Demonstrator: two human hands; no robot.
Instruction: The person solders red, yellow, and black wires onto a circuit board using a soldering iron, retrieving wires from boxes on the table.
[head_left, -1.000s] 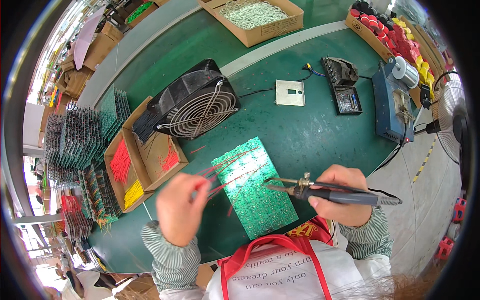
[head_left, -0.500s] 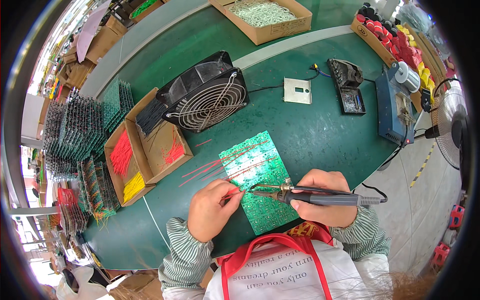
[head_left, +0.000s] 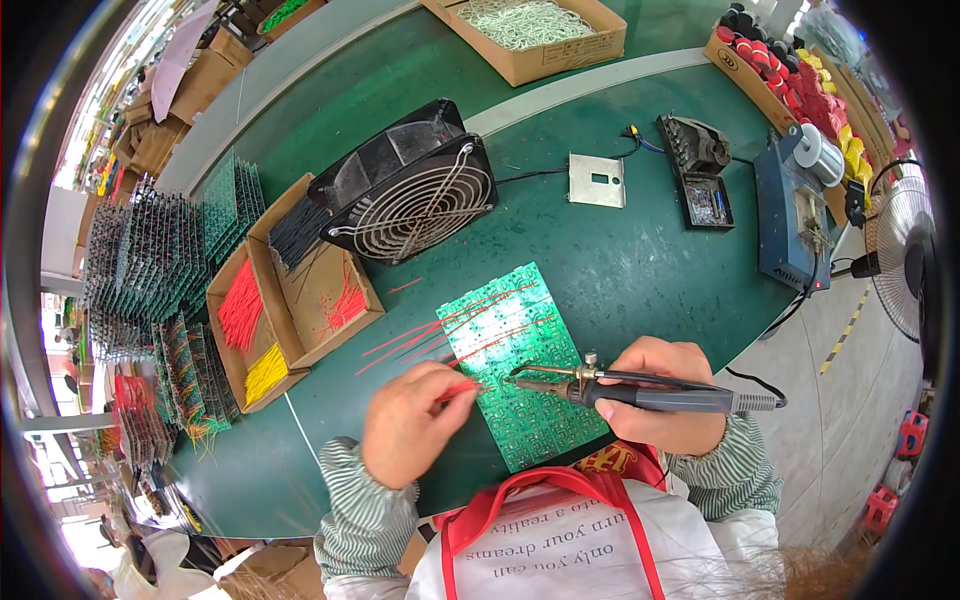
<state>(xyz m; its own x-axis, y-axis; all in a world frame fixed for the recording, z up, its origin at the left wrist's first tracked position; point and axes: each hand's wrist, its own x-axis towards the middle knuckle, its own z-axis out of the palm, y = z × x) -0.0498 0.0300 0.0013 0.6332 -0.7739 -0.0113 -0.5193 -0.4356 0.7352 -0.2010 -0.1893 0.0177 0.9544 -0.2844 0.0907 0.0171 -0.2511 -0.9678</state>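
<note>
A green circuit board panel lies flat on the table in front of me, with several red wires stretched across its upper part and past its left edge. My left hand is closed in a pinch on red wire at the panel's left edge. In my right hand is a soldering iron with a metal feed tube along it. Its tip points left, over the middle of the panel, a little apart from my left fingertips.
A black fan stands behind the panel. Left of it, a divided cardboard box holds red, yellow and black wires, beside stacked boards. At the right are a metal plate, a black tray and a blue solder feeder.
My left hand has drawn slightly left and down with the wire. The soldering iron has shifted a little to the right, so its tip and my left fingers are farther apart.
</note>
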